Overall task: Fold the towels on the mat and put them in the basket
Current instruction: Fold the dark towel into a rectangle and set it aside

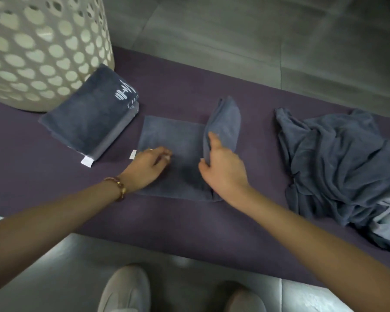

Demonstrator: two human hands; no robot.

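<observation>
Basket [43, 52] far left on the mat [189, 233], with the folded towel [88, 122] leaning against its base, not yet in.

Middle towel [173, 140] lies flat at mat centre, long axis left-right. Left hand [149, 165] has its fingers loosely bent, tips pressing the near-left part as an anchor; no pinch visible. Right hand [223, 167] pinches the towel's right end, thumb in front and fingers behind, with the flap [225, 122] raised upright.

Next fold likely goes leftward, right hand carrying the flap over the flat half. The left hand sits in the landing zone and probably has to clear.

Towel heap [338, 167] far right, unfolded, nearer the right hand.
</observation>
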